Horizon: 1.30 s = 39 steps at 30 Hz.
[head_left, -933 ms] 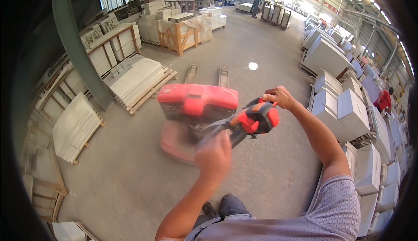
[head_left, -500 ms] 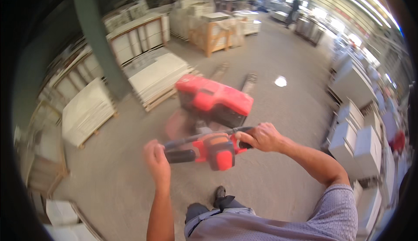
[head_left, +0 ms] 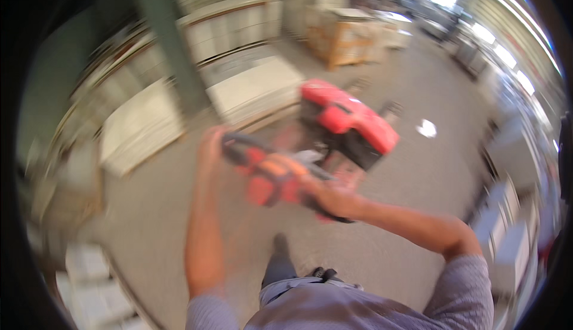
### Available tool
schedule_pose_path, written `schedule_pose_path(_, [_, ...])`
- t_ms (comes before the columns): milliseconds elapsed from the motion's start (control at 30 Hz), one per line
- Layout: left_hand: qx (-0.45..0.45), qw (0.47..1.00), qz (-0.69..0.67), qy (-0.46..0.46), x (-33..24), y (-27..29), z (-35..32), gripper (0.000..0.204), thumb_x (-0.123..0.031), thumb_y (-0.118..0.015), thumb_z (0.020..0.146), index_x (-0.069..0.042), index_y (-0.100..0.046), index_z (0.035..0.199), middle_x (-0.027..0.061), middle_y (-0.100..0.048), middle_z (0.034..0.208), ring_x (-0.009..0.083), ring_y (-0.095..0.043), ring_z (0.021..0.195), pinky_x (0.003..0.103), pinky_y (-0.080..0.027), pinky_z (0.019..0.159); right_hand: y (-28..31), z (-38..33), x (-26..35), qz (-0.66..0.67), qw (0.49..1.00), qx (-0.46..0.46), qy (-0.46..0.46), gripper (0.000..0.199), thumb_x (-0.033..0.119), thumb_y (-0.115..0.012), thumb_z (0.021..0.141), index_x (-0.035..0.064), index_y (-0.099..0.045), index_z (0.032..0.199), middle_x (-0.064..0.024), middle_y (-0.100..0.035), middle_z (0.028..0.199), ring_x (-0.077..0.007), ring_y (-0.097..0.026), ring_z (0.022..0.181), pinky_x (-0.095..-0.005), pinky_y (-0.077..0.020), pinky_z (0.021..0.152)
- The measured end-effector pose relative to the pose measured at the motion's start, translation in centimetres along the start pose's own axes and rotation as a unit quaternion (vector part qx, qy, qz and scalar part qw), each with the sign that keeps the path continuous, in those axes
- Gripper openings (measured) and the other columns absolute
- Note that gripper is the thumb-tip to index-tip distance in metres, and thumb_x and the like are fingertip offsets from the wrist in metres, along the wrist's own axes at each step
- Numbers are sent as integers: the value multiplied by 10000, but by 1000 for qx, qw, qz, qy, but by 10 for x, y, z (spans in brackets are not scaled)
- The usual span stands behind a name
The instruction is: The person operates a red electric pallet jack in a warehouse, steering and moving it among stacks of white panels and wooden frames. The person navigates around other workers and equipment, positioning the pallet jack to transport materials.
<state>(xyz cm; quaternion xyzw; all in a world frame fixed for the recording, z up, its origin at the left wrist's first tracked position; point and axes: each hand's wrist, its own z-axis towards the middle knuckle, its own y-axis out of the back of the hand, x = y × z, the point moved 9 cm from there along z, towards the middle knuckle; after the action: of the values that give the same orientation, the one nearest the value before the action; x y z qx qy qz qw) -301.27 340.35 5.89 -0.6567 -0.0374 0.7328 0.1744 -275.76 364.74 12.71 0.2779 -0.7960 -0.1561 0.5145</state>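
A red and black electric pallet truck [head_left: 349,121] stands ahead of me, its two forks reaching away on the far side. Its tiller head [head_left: 271,178], red, black and orange, slants across in front of my body with the left end farther off. My left hand [head_left: 212,142] is closed at the left end of the black handle loop, though motion smears its fingers. Nearer to me, my right hand [head_left: 331,197] is wrapped round the handle's right grip. The lower part of the truck is partly hidden behind the tiller.
Pale slabs are stacked on pallets [head_left: 256,91] at the left, beside a green post [head_left: 170,43]. A wooden crate [head_left: 343,40] stands farther back. Rows of pale slabs and boxes [head_left: 513,157] line the right. More pale blocks [head_left: 89,264] lie at lower left.
The tiller has swung clockwise: my left hand has moved away from me and my right hand nearer. The truck's body appears farther right and more slanted, and the whole view has shifted.
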Motion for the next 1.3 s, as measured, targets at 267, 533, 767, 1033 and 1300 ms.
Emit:
schedule_pose_path(267, [27, 998, 26, 41, 31, -32, 151, 232, -239, -511, 1005, -53, -641, 1052, 48, -635, 1041, 159, -616, 928, 322, -549, 778, 56, 91, 24, 68, 995, -76, -6, 779, 673, -268, 1015, 0, -532, 1305, -103, -653, 656, -195, -669, 528, -327, -530, 493])
schedule_pose_path(533, [93, 993, 74, 27, 64, -146, 246, 209, -239, -479, 986, -90, -625, 985, 27, -614, 993, 158, -586, 931, 313, -475, 821, 182, 140, -23, -36, 973, -228, 11, 832, 641, -223, 1036, -22, -694, 863, -114, -649, 586, -230, -685, 533, -382, -558, 613])
schedule_pose_path(767, [99, 989, 96, 52, 95, -246, 329, 184, -248, -484, 969, -123, -617, 953, 18, -607, 979, 163, -592, 936, 329, -478, 816, 287, 204, -77, -141, 967, -209, 38, 309, 290, -437, 976, 157, -504, 1247, -146, -664, 777, -338, -675, 697, -446, -532, 643])
schedule_pose_path(1033, [91, 989, 91, 69, 134, -363, 421, 207, -272, -481, 955, -119, -620, 955, 30, -613, 991, 176, -602, 934, 353, -493, 799, 421, 251, -109, -258, 906, -310, 130, 441, 273, -581, 936, 138, -529, 1353, -173, -666, 790, -384, -673, 732, -488, -519, 609])
schedule_pose_path(1300, [96, 975, 201, 9, 166, -504, 493, 259, -275, -442, 956, -94, -619, 904, 53, -605, 930, 205, -597, 891, 364, -524, 658, 589, 272, -185, -333, 897, -290, -8, 335, 403, -422, 1053, 279, -617, 1295, -155, -683, 776, -378, -677, 688, -473, -525, 578])
